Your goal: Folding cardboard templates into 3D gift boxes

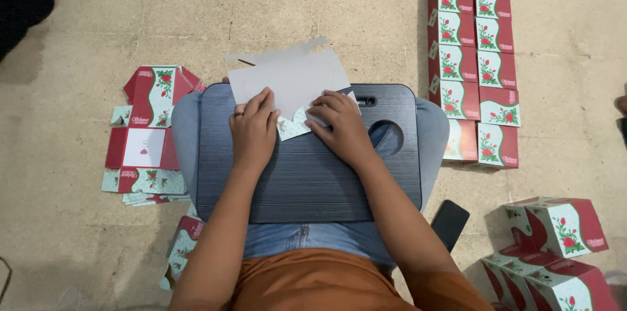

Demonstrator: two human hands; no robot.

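Both hands, left hand (253,129) and right hand (341,127), press flat, seemingly ungripping, on a box blank (290,82) at the lap tray's (307,180) far edge.

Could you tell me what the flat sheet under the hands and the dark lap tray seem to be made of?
The flat sheet looks like thin cardboard: matte grey inner face, die-cut flaps, printed edge showing by the left hand and right hand. The lap tray appears to be moulded plastic, dark with fine ribbing, though coated wood is possible.
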